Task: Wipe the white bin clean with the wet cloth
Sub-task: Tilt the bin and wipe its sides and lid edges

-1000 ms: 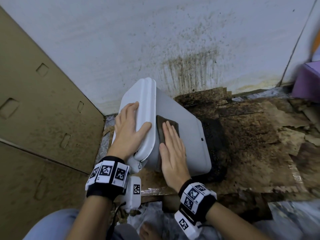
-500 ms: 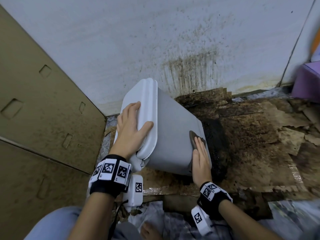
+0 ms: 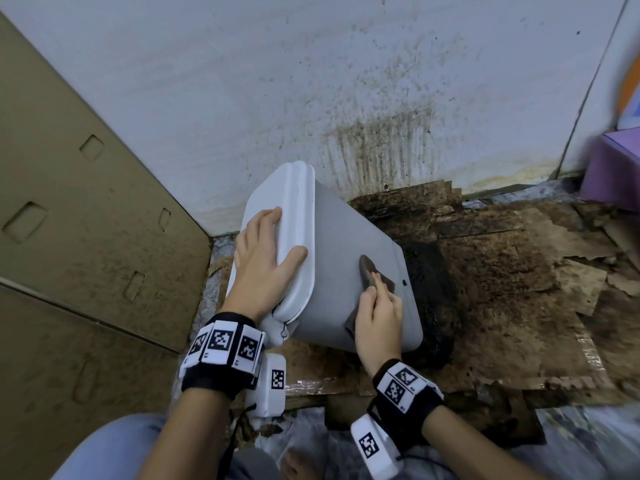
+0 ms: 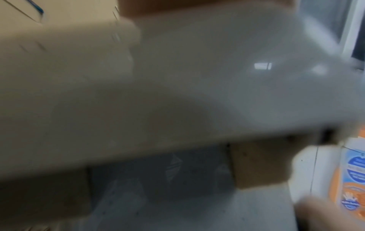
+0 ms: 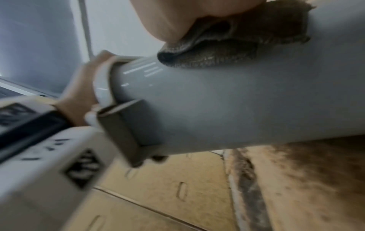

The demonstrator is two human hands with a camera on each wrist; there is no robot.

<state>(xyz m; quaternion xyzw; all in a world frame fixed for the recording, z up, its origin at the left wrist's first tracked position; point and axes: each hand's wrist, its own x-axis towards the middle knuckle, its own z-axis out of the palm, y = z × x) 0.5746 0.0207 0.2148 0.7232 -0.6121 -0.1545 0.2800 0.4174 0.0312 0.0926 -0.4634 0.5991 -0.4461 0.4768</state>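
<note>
A stained white wall (image 3: 242, 81) stands behind. Tan cardboard (image 3: 86, 237) leans at left. Torn, dirty cardboard sheets (image 3: 502, 289) cover the floor. A purple box (image 3: 613, 171) sits far right.

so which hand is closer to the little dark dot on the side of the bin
Right. The right hand presses the cloth on the bin side, just beside the dark dot. The left hand rests on the lid, at the bin's far end from it.
</note>
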